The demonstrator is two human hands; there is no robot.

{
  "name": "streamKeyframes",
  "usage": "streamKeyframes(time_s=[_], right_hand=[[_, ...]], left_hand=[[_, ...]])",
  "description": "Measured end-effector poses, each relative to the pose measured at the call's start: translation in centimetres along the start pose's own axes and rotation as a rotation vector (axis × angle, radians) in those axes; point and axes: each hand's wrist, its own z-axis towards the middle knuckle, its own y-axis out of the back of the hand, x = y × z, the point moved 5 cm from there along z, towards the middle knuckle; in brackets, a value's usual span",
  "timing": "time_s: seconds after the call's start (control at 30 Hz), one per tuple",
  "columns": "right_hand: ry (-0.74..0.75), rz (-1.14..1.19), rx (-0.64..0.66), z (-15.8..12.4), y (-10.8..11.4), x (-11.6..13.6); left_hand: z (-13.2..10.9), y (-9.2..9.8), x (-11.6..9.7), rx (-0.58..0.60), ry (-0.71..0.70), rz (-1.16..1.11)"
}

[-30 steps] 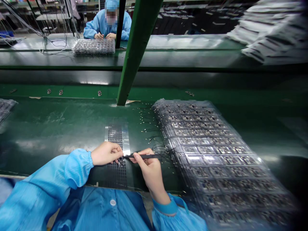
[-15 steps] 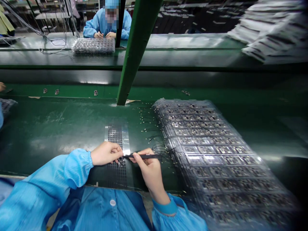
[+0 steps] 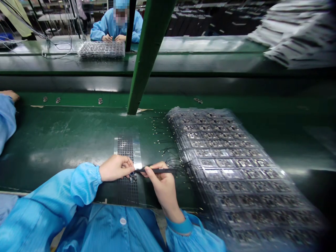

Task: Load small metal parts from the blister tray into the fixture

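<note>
My left hand is closed in a pinch at a small circuit board, which shows just below its fingertips. Black tweezers lie in the closed fingers of my right hand, their tip reaching left to the left fingertips. Beneath both hands is a clear sheet with a grid of small dark squares, flat on the green bench. What the tweezer tip touches is too small to make out.
A tall stack of clear trays with circuit boards stands at right, thin black wires sticking out. A green post rises ahead. Small boards lie on the green strip beyond. A co-worker's sleeve is at left; another person sits opposite.
The small boards on the far strip have shifted left. At the left edge, the co-worker's arm has come further into view. My hands and the tweezers have hardly moved.
</note>
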Motion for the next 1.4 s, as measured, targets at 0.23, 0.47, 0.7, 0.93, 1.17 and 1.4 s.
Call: streamKeyframes(time_s=[0.23, 0.47, 0.7, 0.93, 1.17, 1.4], right_hand=[[0.029, 0.032, -0.036, -0.1, 0.3, -0.1], [-0.018, 0.086, 0.118, 0.2, -1.1, 0.0], [0.047, -0.064, 0.191, 0.5, -2.4, 0.9], [0.07, -0.085, 0.153, 0.4, -2.9, 0.8], [0.173, -0.25, 0.101, 0.1, -3.4, 1.3], [0.047, 0.003, 0.124, 0.6, -3.2, 0.7]], left_hand=[[0.0, 0.6, -0.1, -0.08, -0.061, 0.007], [0.1, 1.3, 0.3, -0.106, -0.08, -0.033], [-0.2, 1.6, -0.2, -0.165, -0.157, 0.11], [-0.5, 1.7, -0.7, -0.174, -0.17, 0.155], [-0.8, 1.3, -0.8, -0.22, -0.243, 0.2], [-0.5, 1.4, -0.5, -0.193, -0.236, 0.126]])
